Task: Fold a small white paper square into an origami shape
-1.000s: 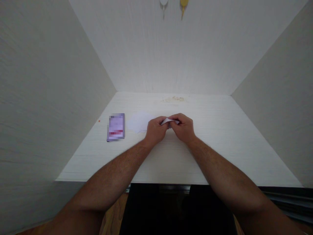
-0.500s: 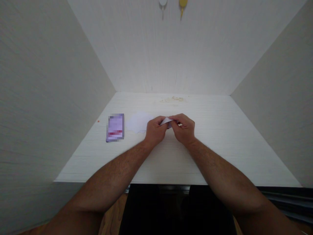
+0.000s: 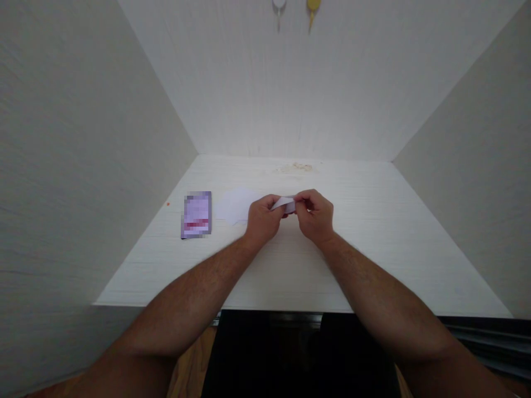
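A small piece of folded white paper [image 3: 286, 204] is held between my two hands above the white table. My left hand [image 3: 265, 218] is closed on its left part, with the thumb along the upper side. The fingers of my right hand [image 3: 314, 214] pinch its right end. Part of the paper is hidden behind the fingers. More white paper [image 3: 235, 207] lies flat on the table just left of my left hand, partly covered by it.
A phone-like rectangle with a blurred purple face [image 3: 196, 214] lies on the left of the white table [image 3: 394, 249]. Pale brown marks [image 3: 301, 167] show near the back wall. A white hook [image 3: 279, 4] and a yellow hook [image 3: 313, 5] are on that wall.
My right hand has shifted slightly to the right and up, and more of the paper shows between the hands. My left hand has barely moved.
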`<act>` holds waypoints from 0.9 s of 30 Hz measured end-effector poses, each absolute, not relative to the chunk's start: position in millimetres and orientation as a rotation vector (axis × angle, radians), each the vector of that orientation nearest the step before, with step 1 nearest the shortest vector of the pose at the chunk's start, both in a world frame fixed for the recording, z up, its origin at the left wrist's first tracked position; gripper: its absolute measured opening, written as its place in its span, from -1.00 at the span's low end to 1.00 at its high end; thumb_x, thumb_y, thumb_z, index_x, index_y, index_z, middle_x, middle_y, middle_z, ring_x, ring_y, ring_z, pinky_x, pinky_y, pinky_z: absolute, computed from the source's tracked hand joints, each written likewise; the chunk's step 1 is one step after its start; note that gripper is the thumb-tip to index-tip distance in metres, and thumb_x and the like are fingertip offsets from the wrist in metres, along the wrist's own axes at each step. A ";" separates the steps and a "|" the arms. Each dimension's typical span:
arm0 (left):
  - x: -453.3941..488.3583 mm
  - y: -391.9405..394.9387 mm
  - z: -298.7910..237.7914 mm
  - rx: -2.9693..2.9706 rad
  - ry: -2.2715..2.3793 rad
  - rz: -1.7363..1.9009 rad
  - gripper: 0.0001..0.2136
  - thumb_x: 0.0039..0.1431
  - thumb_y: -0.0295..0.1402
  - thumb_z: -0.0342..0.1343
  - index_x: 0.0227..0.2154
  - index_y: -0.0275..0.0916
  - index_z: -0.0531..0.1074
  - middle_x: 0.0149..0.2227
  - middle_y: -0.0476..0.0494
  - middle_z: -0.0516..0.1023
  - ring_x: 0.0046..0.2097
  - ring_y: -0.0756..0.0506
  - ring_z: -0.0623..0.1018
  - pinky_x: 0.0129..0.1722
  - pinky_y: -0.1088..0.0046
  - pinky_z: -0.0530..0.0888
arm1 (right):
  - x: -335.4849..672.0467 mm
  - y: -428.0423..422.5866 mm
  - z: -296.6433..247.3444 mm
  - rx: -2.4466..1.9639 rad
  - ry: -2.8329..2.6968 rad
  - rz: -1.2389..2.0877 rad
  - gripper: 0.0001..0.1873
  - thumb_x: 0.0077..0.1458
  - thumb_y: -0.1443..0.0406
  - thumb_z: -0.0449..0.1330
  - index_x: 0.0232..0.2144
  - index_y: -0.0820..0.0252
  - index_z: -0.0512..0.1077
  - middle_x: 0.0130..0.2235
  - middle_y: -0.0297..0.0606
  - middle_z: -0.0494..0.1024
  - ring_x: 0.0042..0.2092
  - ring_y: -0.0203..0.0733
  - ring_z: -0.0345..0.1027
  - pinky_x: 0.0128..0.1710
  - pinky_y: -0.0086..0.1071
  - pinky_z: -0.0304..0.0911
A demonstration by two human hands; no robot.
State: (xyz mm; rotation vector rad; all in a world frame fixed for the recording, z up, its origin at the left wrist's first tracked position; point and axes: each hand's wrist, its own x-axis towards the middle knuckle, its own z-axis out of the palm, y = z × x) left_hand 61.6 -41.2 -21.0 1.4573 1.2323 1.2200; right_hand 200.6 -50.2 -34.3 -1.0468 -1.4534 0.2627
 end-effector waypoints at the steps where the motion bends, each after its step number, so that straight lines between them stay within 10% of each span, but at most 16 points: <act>1: 61.6 -40.9 -19.9 1.418 1.219 1.220 -0.87 0.02 -0.35 0.19 -0.41 -0.29 0.56 -0.50 -0.05 0.58 -0.44 -0.04 0.58 -0.42 0.49 0.51 | 201.8 -50.3 -32.7 -1.035 -1.453 0.304 -0.81 0.04 0.46 0.08 -0.36 0.14 0.45 -0.40 -0.34 0.50 -0.40 -0.30 0.37 -0.41 -0.38 0.36; 7: 57.0 -33.4 -17.4 1.226 1.184 1.185 -0.89 -0.01 -0.36 0.17 -0.44 -0.31 0.52 -0.49 -0.09 0.57 -0.44 -0.08 0.62 -0.46 0.46 0.54 | 216.8 -49.1 -17.5 -0.909 -1.785 0.532 -0.61 -0.03 0.48 0.17 -0.14 0.05 0.51 -0.02 -0.23 0.40 -0.30 -0.36 0.36 -0.42 -0.44 0.36; 27: 50.5 -27.8 -20.3 1.507 1.303 1.055 -0.90 -0.04 -0.35 0.18 -0.51 -0.29 0.49 -0.61 -0.07 0.53 -0.59 0.02 0.47 -0.60 0.57 0.35 | 229.1 -37.7 -27.0 -1.202 -1.882 0.594 -0.93 0.01 0.34 0.29 -0.39 0.13 0.60 -0.45 -0.34 0.60 -0.44 -0.31 0.40 -0.41 -0.42 0.26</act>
